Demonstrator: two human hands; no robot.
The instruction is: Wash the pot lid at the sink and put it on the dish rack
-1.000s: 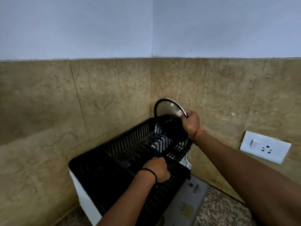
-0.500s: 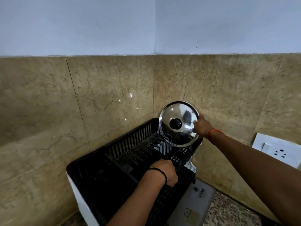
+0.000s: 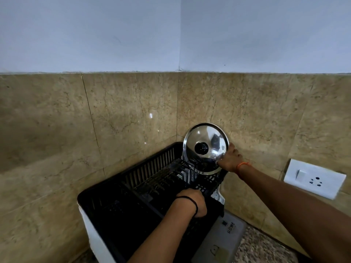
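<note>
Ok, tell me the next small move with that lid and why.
Probably let the right hand release the pot lid. The lid stands on edge at the far corner of the dish rack, knob facing the camera, its lower rim down among the black slots, so it looks seated. The left hand rests on the rack's near edge and could steady it.

Single head-worn wide-angle view, looking forward and down into a tiled wall corner, close over the dish rack (image 3: 133,188) (both forearms reaching in from the lower edge), edges visibly bowed
</note>
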